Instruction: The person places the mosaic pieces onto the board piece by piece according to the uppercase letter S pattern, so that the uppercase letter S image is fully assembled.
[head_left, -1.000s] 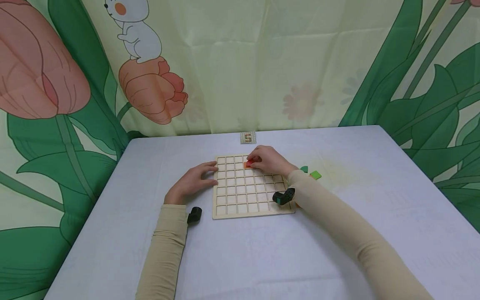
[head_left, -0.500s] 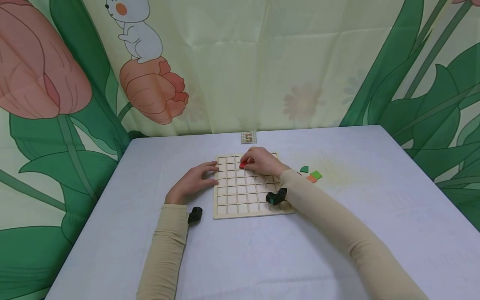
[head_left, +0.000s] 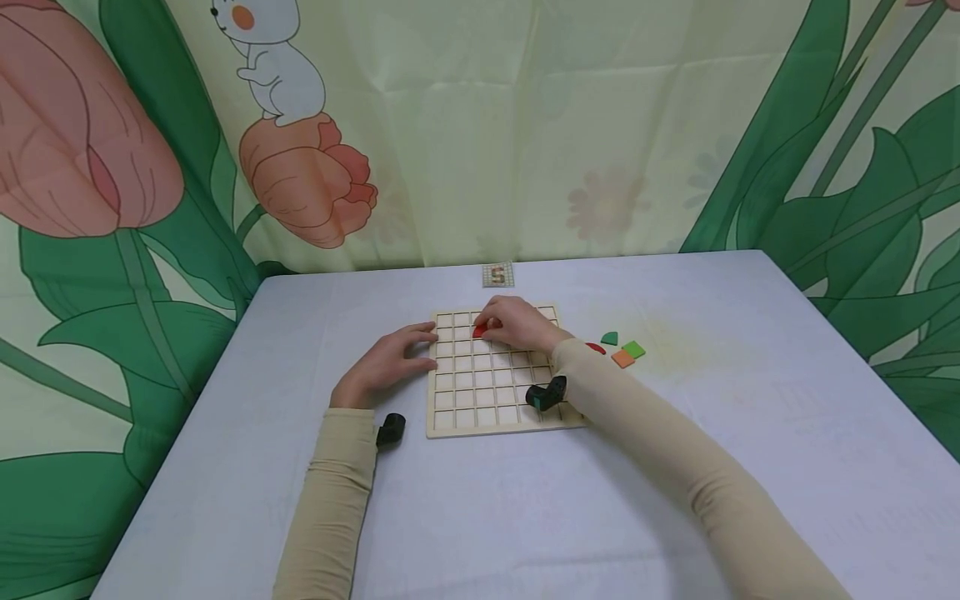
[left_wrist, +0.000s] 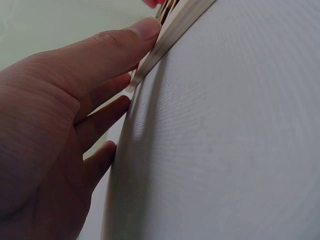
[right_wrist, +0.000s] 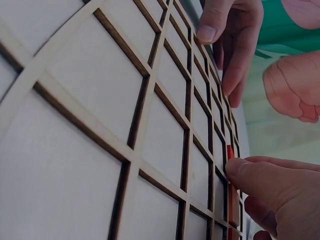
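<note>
red piece (head_left: 478,332), pinched between fingertips (right_wrist: 237,167), right hand (head_left: 516,322)

The right hand (head_left: 517,322) hides part of the grid board (head_left: 465,379) and of the red piece (head_left: 478,332) it pinches; right of the board, the right sleeve (head_left: 660,433) partly hides a second red piece (head_left: 597,348); beyond the board, the pattern on a card (head_left: 498,275) is too small to read.
</note>
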